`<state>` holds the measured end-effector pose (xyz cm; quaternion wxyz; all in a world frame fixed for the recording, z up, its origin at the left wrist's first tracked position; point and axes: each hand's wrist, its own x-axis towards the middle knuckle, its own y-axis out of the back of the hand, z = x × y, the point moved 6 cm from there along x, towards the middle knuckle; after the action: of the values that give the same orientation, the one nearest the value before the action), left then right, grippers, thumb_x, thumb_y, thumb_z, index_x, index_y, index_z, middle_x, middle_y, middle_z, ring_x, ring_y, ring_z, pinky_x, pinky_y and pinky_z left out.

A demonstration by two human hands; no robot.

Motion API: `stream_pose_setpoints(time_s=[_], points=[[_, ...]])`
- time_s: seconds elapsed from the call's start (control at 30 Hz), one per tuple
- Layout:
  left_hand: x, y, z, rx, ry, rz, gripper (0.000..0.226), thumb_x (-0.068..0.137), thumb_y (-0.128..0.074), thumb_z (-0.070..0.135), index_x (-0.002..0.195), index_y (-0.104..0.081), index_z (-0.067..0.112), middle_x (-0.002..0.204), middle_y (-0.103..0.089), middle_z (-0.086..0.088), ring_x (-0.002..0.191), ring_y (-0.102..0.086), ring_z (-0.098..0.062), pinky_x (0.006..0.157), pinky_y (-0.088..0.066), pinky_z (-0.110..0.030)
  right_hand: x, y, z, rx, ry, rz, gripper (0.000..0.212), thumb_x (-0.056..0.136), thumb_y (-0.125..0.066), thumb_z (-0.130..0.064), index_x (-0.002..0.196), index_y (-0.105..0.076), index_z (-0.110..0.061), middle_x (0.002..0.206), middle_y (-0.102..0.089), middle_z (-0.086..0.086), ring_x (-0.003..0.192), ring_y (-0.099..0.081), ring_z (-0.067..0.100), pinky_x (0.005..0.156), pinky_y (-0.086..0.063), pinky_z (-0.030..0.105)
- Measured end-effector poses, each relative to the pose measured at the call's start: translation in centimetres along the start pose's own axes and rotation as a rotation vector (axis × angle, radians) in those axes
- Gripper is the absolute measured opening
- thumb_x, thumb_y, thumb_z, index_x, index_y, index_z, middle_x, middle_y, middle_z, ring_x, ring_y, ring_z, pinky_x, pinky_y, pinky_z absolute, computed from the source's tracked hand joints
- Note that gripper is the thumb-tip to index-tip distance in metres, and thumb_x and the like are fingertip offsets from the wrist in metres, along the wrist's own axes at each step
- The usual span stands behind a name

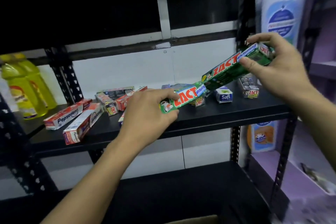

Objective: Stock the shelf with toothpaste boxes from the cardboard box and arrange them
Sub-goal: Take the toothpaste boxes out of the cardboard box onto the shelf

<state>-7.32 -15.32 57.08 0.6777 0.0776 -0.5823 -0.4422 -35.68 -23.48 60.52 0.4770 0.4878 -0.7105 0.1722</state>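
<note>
1. L: left hand (149,114) grips the left green ZACT box (183,96) at its near-left end, thumb on the near edge, fingers curled over the top.
2. R: right hand (278,67) grips the right green ZACT box (234,65) at its far-right end, thumb on the near face, fingers over the top.
3. Both boxes are tilted, right ends higher. The right one is held up clear of the shelf (227,112). Can't tell if the left one touches the shelf.
4. Inner ends of the two boxes meet mid-frame; contact or just overlap, can't tell.
5. On the shelf, left: two red/white Pepsodent boxes (67,116) lying side by side, angled, near the front edge.
6. Behind the left hand: a silver ZACT box (109,103) and a red box (125,101), loosely placed.
7. Shelf right, under the raised box: a blue Safi box (224,95) and another silver ZACT box (249,86), ends facing near.
8. Far left of the rack: yellow bottles (23,85).
9. Right rack: a white/blue bottle (280,14) up high.
10. Cardboard box (200,220): only a sliver at the bottom edge, near side.
</note>
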Motion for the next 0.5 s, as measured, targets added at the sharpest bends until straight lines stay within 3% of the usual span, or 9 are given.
stream_pose_setpoints(time_s=[0.1,0.27,0.37,0.5], points=[[1.8,-4.9,-0.1,0.010,-0.053,-0.125,0.033,0.072,-0.080,0.030,0.103,-0.072,0.037,0.108,-0.072,0.013,0.097,-0.064,-0.010,0.086,-0.050,-0.037,0.5,0.8,2.3,-0.028,-0.066,0.061,0.039,0.079,-0.075,-0.035,0.114,-0.059,-0.032,0.112,-0.065,-0.013,0.103,-0.064,0.015,0.097,-0.049,0.044],[3.3,-11.6,-0.7,0.155,-0.151,-0.325,0.036,0.082,-0.076,0.037,0.113,-0.059,0.039,0.119,-0.067,0.012,0.107,-0.059,-0.015,0.100,-0.038,-0.038,0.9,2.1,5.7,-0.014,-0.180,0.150,0.033,0.081,-0.076,-0.031,0.110,-0.062,-0.030,0.104,-0.065,-0.016,0.096,-0.064,0.009,0.092,-0.051,0.030],[3.9,-13.2,-2.1,0.130,-0.099,-0.305,0.032,0.087,-0.071,0.034,0.115,-0.055,0.039,0.122,-0.065,0.011,0.109,-0.058,-0.017,0.098,-0.040,-0.039,1.4,2.3,7.9,-0.030,-0.218,0.204,0.033,0.079,-0.076,-0.032,0.109,-0.061,-0.031,0.104,-0.066,-0.011,0.094,-0.065,0.011,0.090,-0.053,0.032],[4.6,-14.0,-2.9,-0.026,-0.070,-0.250,0.025,0.089,-0.061,0.053,0.110,-0.058,0.039,0.118,-0.064,0.016,0.103,-0.057,-0.009,0.091,-0.046,-0.040,2.6,1.2,10.1,-0.095,-0.208,0.232,0.034,0.077,-0.074,-0.037,0.109,-0.060,-0.034,0.109,-0.064,-0.007,0.097,-0.063,0.017,0.087,-0.054,0.041]])
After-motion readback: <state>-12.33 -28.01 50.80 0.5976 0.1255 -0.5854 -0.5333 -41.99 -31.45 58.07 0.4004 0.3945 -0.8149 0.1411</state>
